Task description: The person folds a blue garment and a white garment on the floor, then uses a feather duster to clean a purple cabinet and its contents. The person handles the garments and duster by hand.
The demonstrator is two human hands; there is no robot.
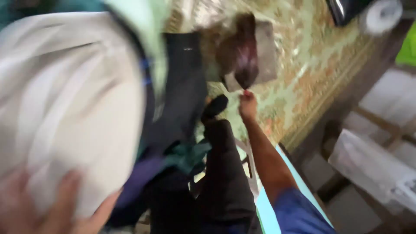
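Head view, heavily motion-blurred; I read it with caution.

My left hand sits at the lower left of the frame, fingers spread flat against a large pale cream cloth bundle that fills the whole left half. Its grip is wide, pressed on the cloth rather than closed round it.

My right hand is at frame centre, arm coming up from the blue sleeve at the bottom. Its grip is narrow, fingertips pinched on the lower edge of a dark maroon crumpled cloth piece, which hangs or lies just above the hand, over a grey flat rectangular piece.

Progress, as I judge it: the cream bundle is gathered and held; the maroon piece is only caught at its edge, not yet lifted clear. Dark garments remain loose: a black cloth length beside the bundle and a black trouser-like piece running down the centre, with a teal scrap between them.

Surroundings: all of it lies on a green and orange patterned carpet. A white roll sits at the upper right corner, a white plastic bag at the lower right, off the carpet.

In the way: the black pieces crowd close to my right hand, touching or nearly so; blur prevents telling which.
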